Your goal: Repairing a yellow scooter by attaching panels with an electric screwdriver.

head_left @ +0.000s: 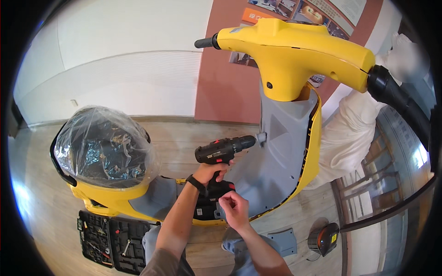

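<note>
My left hand (pixel 211 173), with a black wristband, is wrapped round the grip of a black cordless drill (pixel 222 151) with red details. The drill points right, its chuck close to a small light hook-like part (pixel 261 137) on the scooter's grey inner leg shield (pixel 281 138). Whether the tip touches there I cannot tell. Lower and to the right, my right hand (pixel 235 209) is closed with curled fingers; anything inside them is hidden. It hovers over the black opened floorboard area (pixel 207 209) of the yellow scooter (pixel 294 60).
A plastic-wrapped black seat (pixel 106 147) tops the scooter's rear. An open black toolbox (pixel 133 239) with a wrench lies on the wooden floor at lower left. A grey panel (pixel 284 241) and a lamp unit (pixel 323 239) lie at lower right. White cloth (pixel 352 133) hangs beyond the scooter.
</note>
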The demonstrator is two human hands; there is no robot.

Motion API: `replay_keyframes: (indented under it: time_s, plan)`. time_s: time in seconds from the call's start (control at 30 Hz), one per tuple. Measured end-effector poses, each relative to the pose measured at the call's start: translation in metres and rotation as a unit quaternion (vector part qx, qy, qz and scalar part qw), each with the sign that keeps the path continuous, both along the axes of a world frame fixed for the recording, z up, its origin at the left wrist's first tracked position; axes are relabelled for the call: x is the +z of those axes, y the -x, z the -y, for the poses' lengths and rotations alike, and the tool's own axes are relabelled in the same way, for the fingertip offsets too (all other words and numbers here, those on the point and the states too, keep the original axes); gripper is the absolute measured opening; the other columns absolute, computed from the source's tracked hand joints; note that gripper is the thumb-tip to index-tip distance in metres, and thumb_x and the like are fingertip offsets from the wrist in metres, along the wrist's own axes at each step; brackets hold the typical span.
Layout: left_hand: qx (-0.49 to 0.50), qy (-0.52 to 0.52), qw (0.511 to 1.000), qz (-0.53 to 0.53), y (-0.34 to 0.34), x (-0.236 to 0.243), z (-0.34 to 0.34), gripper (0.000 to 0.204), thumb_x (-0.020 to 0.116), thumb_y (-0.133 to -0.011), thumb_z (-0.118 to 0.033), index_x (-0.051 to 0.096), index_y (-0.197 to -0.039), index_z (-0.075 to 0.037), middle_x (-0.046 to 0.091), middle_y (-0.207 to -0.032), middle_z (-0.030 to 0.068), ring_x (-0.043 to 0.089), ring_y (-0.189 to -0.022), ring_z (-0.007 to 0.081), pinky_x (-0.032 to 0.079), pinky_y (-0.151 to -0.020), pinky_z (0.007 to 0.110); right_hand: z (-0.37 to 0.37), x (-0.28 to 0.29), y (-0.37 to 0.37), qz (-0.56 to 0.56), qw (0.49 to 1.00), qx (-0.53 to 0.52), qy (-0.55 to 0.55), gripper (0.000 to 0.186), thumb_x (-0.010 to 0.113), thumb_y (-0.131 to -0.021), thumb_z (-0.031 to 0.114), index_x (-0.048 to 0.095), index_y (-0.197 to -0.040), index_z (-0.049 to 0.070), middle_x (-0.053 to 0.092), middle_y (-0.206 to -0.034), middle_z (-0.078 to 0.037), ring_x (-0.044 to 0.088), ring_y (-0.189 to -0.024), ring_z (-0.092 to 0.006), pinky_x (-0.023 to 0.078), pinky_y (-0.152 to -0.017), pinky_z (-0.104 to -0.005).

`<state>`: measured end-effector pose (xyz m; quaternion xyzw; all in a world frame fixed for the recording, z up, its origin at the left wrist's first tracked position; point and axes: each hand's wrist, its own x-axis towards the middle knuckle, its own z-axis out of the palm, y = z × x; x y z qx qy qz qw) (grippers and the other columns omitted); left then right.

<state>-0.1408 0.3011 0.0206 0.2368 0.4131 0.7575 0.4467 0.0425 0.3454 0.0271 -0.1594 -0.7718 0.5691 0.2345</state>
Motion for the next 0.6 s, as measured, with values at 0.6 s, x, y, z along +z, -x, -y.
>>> replay_keyframes:
  time_s: [0.6]
  plan:
    - [0.009, 0.037, 0.998, 0.048, -0.003, -0.022, 0.032, 0.030, 0.066, -0.083, -0.011, 0.060, -0.110, 0.001, 0.051, -0.062, 0.0031, 0.046, -0.047, 0.0127, 0.038, -0.046, 0.026, -0.022, -0.007, -0.007, -0.008, 0.995, -0.082, 0.054, 0.012, 0.068, -0.090, 0.013, 0.063, -0.085, 0.002, 0.057, -0.069, 0.003, 0.047, -0.064, -0.0031, 0.038, -0.058, -0.0210]
